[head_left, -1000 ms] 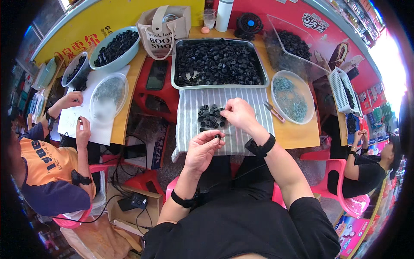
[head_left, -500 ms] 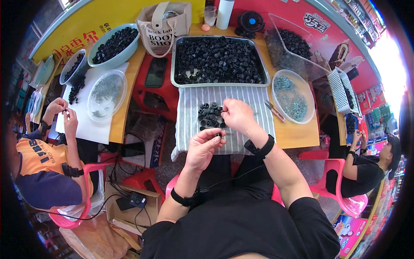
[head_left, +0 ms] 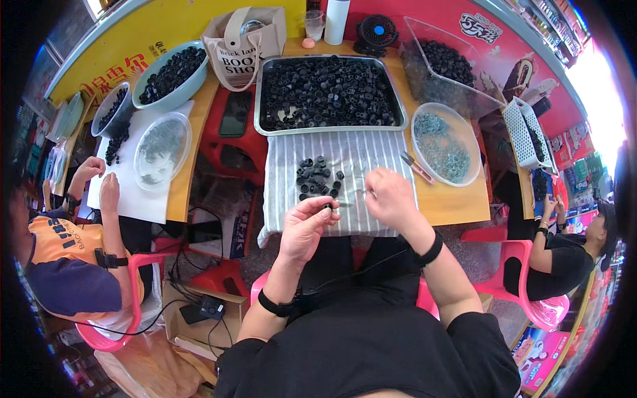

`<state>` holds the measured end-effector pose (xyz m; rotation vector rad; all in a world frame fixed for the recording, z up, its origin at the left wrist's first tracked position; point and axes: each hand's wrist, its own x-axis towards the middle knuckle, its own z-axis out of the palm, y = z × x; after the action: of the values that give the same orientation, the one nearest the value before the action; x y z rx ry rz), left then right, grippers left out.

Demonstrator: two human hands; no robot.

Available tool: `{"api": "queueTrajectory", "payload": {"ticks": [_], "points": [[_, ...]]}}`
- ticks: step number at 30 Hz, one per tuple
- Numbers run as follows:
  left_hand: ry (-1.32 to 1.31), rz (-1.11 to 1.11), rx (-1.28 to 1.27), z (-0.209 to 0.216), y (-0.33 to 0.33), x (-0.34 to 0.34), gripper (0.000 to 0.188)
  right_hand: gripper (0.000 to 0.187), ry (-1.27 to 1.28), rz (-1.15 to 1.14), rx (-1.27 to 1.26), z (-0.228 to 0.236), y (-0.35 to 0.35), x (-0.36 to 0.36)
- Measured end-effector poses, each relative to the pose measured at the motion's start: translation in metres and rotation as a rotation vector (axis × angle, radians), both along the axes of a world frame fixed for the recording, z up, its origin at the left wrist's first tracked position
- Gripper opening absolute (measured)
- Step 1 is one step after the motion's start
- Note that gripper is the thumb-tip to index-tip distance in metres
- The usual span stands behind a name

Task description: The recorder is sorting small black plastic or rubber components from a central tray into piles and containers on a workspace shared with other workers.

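Between the thumb and fingertips of my left hand (head_left: 306,227) is a small round black plastic part (head_left: 328,206). My right hand (head_left: 391,201) hovers just to its right over the striped cloth (head_left: 282,199), fingers pinched together. A tiny pale bit shows at those fingertips, too small to name. Beyond my left hand lies a loose pile of similar black parts (head_left: 313,175). Farther back stands a metal tray (head_left: 332,131) heaped with more of them. To the right, a clear oval tub (head_left: 475,178) holds small metal pieces.
A slim tool with a pink handle (head_left: 419,168) lies left of the tub. Behind are a tote bag (head_left: 219,50), a white bottle (head_left: 336,23), a black fan (head_left: 376,33) and a clear bin (head_left: 424,86). People sit working at left and right.
My right hand has moved from the pile of black parts rightward and nearer me. My left hand keeps its black part, nearly in place. The view has shifted slightly.
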<state>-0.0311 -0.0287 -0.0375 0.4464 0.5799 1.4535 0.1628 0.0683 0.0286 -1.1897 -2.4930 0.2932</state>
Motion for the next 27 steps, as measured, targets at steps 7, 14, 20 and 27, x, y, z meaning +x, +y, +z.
{"api": "queueTrajectory", "payload": {"ticks": [7, 14, 20, 27], "points": [[0.017, 0.023, -0.025, 0.004, -0.003, 0.001, 0.023, 0.008, -0.086, 0.116, 0.217, -0.008, -0.027, -0.005], [-0.02, 0.019, -0.017, 0.003, -0.005, 0.001, 0.023, 0.005, 0.258, -0.125, 0.009, -0.028, 0.016, -0.002], [-0.046, 0.021, -0.023, 0.0, -0.004, 0.0, 0.023, 0.007, 0.147, -0.148, -0.185, -0.03, 0.021, -0.01], [-0.035, 0.013, -0.014, 0.001, -0.003, -0.001, 0.023, 0.006, 0.226, -0.125, -0.167, -0.032, 0.017, 0.0]]}}
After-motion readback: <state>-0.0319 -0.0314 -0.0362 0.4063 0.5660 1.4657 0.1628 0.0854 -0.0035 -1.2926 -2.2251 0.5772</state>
